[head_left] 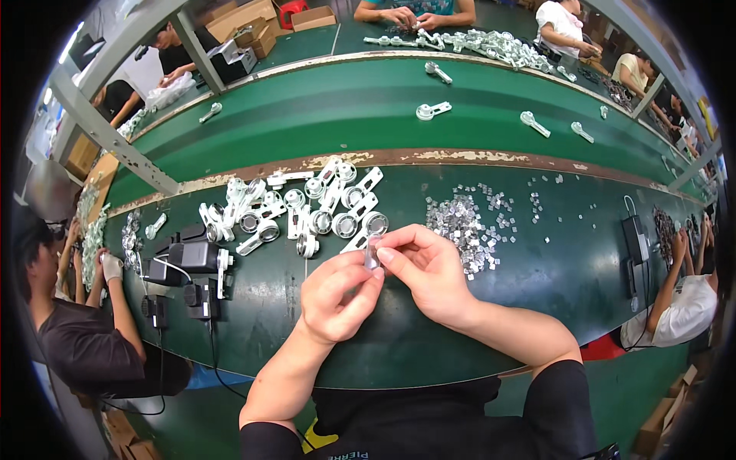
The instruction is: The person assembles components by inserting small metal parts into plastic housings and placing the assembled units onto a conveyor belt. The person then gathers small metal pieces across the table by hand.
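My left hand point(341, 295) and my right hand point(429, 272) meet over the middle of the green table. Between their fingertips they pinch a small shiny silvery piece point(372, 257), partly covered by the fingers. Just beyond it lies a heap of white handheld-fan bodies point(322, 222) with round grilled heads and short handles. To the right of my right hand spreads a pile of small clear square pieces point(464, 222), some scattered further off.
Black box-shaped devices point(192, 257) with cables stand left of the fan heap. A black power strip point(635, 241) lies at the right. Past the table's worn wooden ledge point(414, 157), a green conveyor belt point(307, 115) carries a few fan bodies. Co-workers sit at both sides and opposite.
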`<state>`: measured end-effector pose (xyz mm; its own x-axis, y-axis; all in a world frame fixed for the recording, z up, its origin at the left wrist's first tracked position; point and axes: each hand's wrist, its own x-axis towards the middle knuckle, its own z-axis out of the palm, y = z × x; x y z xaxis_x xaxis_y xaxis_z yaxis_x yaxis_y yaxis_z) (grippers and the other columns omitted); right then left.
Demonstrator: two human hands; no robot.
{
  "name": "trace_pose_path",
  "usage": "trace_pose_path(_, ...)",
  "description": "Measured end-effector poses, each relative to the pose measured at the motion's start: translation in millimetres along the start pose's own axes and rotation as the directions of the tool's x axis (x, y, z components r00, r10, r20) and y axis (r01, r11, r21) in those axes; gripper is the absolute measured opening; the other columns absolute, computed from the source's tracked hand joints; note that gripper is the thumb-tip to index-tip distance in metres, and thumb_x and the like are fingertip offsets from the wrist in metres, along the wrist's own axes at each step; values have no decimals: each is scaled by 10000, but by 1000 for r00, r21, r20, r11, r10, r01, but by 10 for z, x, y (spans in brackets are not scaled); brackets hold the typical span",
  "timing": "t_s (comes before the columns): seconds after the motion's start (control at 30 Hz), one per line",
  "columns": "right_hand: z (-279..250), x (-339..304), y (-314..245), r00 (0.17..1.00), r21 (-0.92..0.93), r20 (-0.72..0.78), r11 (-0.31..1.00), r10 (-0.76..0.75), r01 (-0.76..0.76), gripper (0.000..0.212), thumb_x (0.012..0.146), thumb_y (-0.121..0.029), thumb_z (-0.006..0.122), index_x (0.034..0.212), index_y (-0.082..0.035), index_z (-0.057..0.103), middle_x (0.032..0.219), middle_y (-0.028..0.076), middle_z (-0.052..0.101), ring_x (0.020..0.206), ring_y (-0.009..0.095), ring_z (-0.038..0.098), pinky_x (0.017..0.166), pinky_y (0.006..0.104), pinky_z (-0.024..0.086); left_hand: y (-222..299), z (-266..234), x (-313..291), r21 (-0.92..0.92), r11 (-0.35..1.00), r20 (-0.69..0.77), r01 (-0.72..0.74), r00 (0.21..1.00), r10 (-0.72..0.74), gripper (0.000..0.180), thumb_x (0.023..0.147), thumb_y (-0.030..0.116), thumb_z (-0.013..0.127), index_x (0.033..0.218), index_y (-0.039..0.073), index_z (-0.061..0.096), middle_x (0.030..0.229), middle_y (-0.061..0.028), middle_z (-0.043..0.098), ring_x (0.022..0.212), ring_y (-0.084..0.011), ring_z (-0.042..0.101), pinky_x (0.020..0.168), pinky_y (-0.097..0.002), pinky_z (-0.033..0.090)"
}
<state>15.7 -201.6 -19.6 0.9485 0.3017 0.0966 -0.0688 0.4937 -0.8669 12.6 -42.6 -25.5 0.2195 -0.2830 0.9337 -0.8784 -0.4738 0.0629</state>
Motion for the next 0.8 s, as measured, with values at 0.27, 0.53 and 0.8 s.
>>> trace_pose_path(0.27, -110, 29, 182, 970, -109, -57, 967, -236, 229, 338, 869, 129, 590, 1111, -8, 396, 1018, 117, 567, 969, 150, 589, 870, 288, 515, 240, 48, -113, -500, 583, 147, 640, 726, -672, 482, 723, -130, 718, 1172, -35, 574, 1097, -125, 511, 952, -215, 620, 789, -313, 570)
trace_pose_path(0.53, -158, 99, 185, 959, -289, 90, 914, -269, 284, 438, 835, 134, 641, 1115, -50, 361, 1004, 118, 546, 887, 135, 589, 762, 278, 529, 115, 8, -241, -615, 86, 385, 784, 394, -835, 200, 873, -97, 622, 1070, -67, 608, 1036, -147, 633, 844, -191, 666, 750, -299, 582)
trace_pose_path(0.8, -1495, 1954, -515, 871, -962, 213, 59, -443, 265, 356, 871, 9, 573, 1223, -31, 547, 1156, 170, 643, 981, 313, 655, 845, 387, 532, -134, -123, -247, -643, -64, 363, 763, 230, -903, 147, 919, 0, 598, 1057, 4, 548, 940, -102, 643, 805, -164, 629, 687, -273, 514)
